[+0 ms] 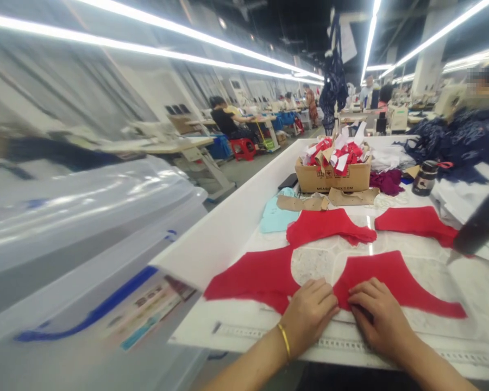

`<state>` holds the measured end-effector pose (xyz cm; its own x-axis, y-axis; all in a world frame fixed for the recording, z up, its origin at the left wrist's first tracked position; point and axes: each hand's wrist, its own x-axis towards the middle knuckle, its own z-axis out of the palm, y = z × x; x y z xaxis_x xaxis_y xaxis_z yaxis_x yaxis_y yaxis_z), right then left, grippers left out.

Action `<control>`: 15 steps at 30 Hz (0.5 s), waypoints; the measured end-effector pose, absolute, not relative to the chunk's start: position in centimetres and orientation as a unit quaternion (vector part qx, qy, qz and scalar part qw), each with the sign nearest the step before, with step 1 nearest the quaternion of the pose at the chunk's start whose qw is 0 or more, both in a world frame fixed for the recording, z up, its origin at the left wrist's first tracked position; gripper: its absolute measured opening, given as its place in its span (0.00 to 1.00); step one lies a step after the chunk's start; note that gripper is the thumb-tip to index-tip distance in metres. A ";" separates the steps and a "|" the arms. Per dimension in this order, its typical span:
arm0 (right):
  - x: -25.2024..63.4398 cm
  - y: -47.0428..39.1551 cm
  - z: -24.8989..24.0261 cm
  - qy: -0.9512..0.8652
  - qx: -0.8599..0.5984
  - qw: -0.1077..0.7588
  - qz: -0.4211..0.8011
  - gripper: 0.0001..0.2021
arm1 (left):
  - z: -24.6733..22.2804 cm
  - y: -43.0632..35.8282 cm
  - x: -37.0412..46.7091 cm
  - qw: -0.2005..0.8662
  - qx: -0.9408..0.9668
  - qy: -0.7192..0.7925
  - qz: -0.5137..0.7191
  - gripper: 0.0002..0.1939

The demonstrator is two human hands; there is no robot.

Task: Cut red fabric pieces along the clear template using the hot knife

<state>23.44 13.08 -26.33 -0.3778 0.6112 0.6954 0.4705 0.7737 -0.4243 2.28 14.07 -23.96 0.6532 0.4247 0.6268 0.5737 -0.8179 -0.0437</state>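
Observation:
Two red fabric pieces lie at the front of the white table, a left one point(255, 274) and a right one point(385, 274). My left hand point(312, 312) rests at the inner lower edge of the left piece, fingers bent and pressed together. On the lower left corner of the right piece sits my right hand point(377, 312), its fingers curled with the thumb tucked below. Whether either hand pinches the cloth is hidden. Behind them are two more red pieces, one in the middle point(326, 225) and one at the right point(415, 220).
A cardboard box point(334, 176) of red and white scraps stands at the back, beside light blue fabric point(279, 214). A dark jar point(425, 178) and a dark blurred object point(484, 220) are at the right. A raised white edge point(228, 222) borders the table's left.

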 end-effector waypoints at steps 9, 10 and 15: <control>22.6 12.3 -26.0 -0.829 -0.355 0.426 0.076 0.11 | -24.1 13.9 2.3 0.054 -0.891 -0.306 -0.330 0.14; 22.3 12.2 -26.1 -0.828 -0.360 0.425 0.071 0.14 | -24.1 14.0 2.2 0.044 -0.890 -0.308 -0.332 0.14; 20.6 12.4 -26.5 -0.812 -0.384 0.437 0.048 0.10 | -24.5 14.1 1.9 -0.007 -0.887 -0.322 -0.329 0.13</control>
